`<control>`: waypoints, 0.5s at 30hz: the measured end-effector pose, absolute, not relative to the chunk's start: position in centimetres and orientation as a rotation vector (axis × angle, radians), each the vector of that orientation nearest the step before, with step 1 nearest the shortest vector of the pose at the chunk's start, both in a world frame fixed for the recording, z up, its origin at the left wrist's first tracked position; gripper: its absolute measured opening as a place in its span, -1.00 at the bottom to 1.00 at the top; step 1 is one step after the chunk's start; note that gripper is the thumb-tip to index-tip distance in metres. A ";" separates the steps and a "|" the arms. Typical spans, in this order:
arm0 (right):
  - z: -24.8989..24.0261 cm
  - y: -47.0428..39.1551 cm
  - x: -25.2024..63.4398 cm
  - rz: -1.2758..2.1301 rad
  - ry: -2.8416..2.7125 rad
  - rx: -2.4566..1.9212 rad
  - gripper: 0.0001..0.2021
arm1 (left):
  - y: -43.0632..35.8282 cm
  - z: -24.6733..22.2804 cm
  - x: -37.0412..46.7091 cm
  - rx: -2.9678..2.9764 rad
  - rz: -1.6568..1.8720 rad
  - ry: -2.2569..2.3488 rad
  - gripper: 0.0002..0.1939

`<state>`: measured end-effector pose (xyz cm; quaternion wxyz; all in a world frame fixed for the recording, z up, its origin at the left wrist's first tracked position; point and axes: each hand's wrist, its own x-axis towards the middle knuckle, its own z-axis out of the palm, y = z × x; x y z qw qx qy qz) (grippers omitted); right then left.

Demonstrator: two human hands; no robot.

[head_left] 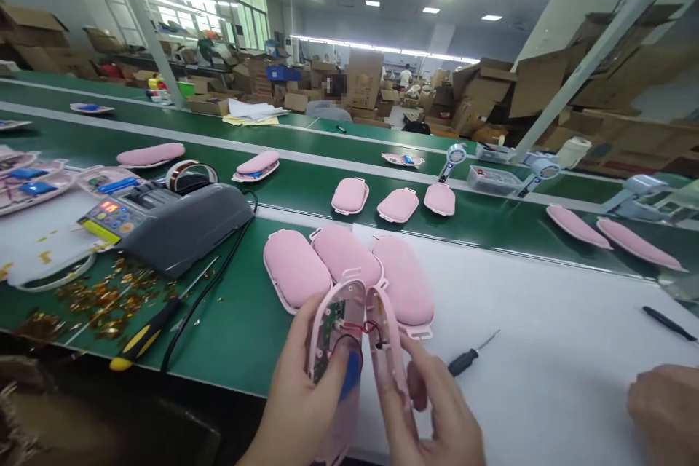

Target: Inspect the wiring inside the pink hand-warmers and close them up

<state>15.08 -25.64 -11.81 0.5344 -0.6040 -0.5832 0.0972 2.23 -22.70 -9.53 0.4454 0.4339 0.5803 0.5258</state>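
Note:
My left hand (306,378) grips one pink plastic shell half (338,306), which carries a green circuit board (328,328). My thumb lies over a blue battery pack (351,371) inside it. In my right hand (437,400) is the other pink shell half (385,335), held upright close beside the first. Thin red and black wires (363,328) run between the two halves. Just behind my hands, several pink padded units (298,267) lie on the table. A small dark screwdriver (464,362) rests on the white sheet to the right of my right hand.
At left stand a grey tape dispenser (180,222) and a yellow-black screwdriver (147,335) beside amber tape scraps (103,298). More pink units (349,195) lie on the green belt (306,189). Another person's hand (666,404) is at the right edge, near a black pen-like tool (669,322).

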 end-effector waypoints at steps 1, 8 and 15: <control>-12.0 -25.4 14.9 0.337 -1.376 -1.412 -0.76 | -22.6 -9.6 2.0 1.155 1.321 1.461 -0.49; -14.0 -26.2 14.5 1.003 -1.279 -1.162 -0.61 | -21.6 -9.1 -0.3 1.739 0.965 1.607 -0.44; -13.5 -25.9 15.2 0.999 -1.267 -1.201 -0.60 | -22.0 -8.0 0.5 1.921 0.846 1.687 -0.55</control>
